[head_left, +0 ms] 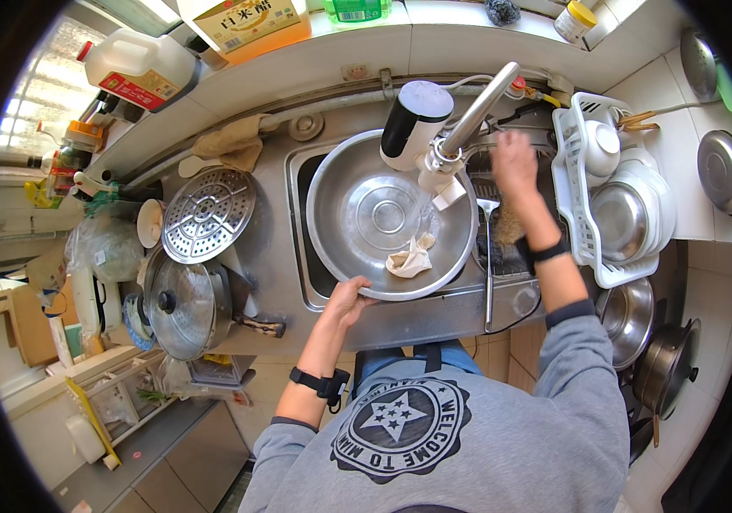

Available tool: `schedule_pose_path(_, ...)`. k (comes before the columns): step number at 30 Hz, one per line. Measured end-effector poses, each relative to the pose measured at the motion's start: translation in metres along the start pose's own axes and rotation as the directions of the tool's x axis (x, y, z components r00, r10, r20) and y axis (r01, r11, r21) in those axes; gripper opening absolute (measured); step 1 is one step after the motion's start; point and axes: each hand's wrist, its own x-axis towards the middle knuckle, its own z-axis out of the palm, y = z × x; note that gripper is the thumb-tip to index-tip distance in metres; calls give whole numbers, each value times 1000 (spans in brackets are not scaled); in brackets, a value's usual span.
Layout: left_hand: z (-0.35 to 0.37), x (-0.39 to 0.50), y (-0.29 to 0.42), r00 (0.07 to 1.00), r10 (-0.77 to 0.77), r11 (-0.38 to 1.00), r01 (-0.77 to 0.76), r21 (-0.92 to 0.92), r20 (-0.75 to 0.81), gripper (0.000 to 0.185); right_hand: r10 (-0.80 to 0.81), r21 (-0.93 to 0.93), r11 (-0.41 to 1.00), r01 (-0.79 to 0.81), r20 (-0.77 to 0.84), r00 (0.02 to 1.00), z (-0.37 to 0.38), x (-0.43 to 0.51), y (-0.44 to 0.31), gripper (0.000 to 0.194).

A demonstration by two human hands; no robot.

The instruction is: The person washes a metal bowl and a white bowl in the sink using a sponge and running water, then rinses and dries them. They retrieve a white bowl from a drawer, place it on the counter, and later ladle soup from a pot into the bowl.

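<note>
My left hand (346, 301) grips the near rim of a wide stainless-steel basin (330, 237) that sits over the sink. Inside lie a wet, crumpled cream cloth (409, 258) and some water. A faucet (449, 151) with a white-and-black heater body (416, 125) stands above it, its white spout pointing into the basin. To the right of the faucet, my right hand (514, 160) is over the far part of a wire rack; it is blurred and its fingertips are hard to make out. Below it on the rack are a metal spatula (487, 256) and a brown scrubbing pad (508, 224).
A white dish rack (587, 211) with bowls and plates stands on the right. On the left are a perforated steamer plate (209, 215), a glass-lidded pot (183, 314) and a knife with a dark handle (260, 325). Large bottles (141, 67) line the ledge behind.
</note>
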Motion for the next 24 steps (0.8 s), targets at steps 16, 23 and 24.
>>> schedule_pose_path(16,7,-5,9,982,184,979,-179,93,-49,20,-600,508,797,326,602,528,4,-109,-88,37)
schedule_pose_path(23,17,2,9,986,166,985,-165,56,-13,17,-617,820,563,-104,501,607,-6,-154,-171,48)
schedule_pose_path(24,17,1,8,990,138,990,-137,45,-6,16,-579,873,329,-361,488,653,-9,-158,-176,46)
